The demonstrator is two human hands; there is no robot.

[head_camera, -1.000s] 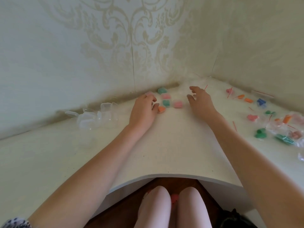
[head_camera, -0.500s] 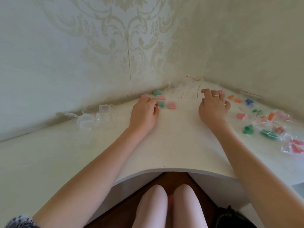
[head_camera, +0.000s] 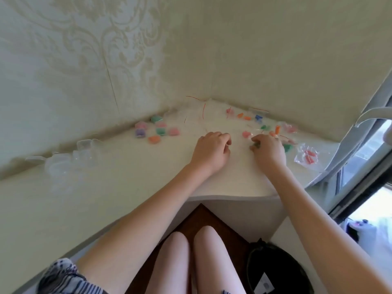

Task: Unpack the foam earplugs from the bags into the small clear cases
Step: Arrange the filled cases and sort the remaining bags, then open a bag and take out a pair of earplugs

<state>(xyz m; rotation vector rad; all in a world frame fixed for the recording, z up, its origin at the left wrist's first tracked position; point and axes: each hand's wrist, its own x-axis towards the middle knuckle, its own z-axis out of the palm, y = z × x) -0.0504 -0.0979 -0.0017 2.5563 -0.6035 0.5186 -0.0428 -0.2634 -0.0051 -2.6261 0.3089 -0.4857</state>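
Observation:
My right hand rests on the white desk with its fingers curled on a small clear bag of green earplugs. My left hand lies just left of it, fingers curled in; I see nothing in it. More bags of earplugs lie around the right hand: pink, green, orange, blue and a red-orange one. Several filled cases with coloured plugs sit in a cluster at the back left. Empty clear cases stand further left by the wall.
A pile of empty clear bags with red strips fills the wall corner. The desk has a cut-out front edge over my knees. A window frame rises at the right. A black bag sits on the floor.
Both hands have moved right, away from the filled cases and over to the bags. The right hand has closed on the green bag. The view has turned right.

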